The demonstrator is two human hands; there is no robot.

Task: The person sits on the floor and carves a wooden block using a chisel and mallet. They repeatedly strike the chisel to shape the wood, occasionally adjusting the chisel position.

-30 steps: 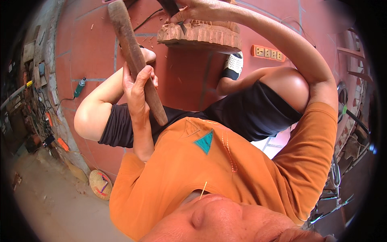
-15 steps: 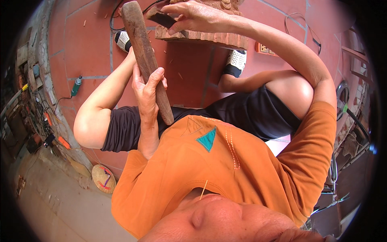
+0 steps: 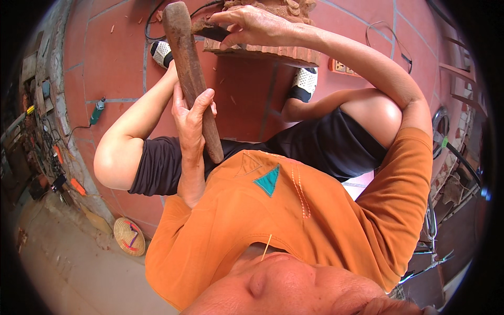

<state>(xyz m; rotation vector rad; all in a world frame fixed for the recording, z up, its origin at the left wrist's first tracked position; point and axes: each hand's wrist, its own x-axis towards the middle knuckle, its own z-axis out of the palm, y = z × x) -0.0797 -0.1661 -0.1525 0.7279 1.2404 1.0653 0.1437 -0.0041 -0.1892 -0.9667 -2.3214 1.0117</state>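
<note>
My left hand (image 3: 190, 118) is wrapped round the lower part of a long brown wooden mallet (image 3: 184, 50), club-shaped and held nearly upright. Its thick top comes right up to the brown end of a dark chisel (image 3: 212, 31); whether the two touch I cannot tell. My right hand (image 3: 252, 25) reaches across from the right and closes on this chisel with thumb and fingers. Below and behind that hand lies a carved reddish-brown wood piece (image 3: 278, 55) with a ribbed edge. The far end of the chisel is partly hidden against the carving.
My feet in white perforated shoes (image 3: 304, 81) rest on either side on red floor tiles. A green power tool (image 3: 97, 111) and a woven hat (image 3: 129, 236) lie left. An orange socket box (image 3: 341, 67), cable and bicycle wheel (image 3: 441, 131) are right. Wood chips are scattered about.
The mallet's top has swung slightly right, closer to the chisel's end. My right hand has shifted a little in the picture, still gripping the chisel. The whole view has moved slightly.
</note>
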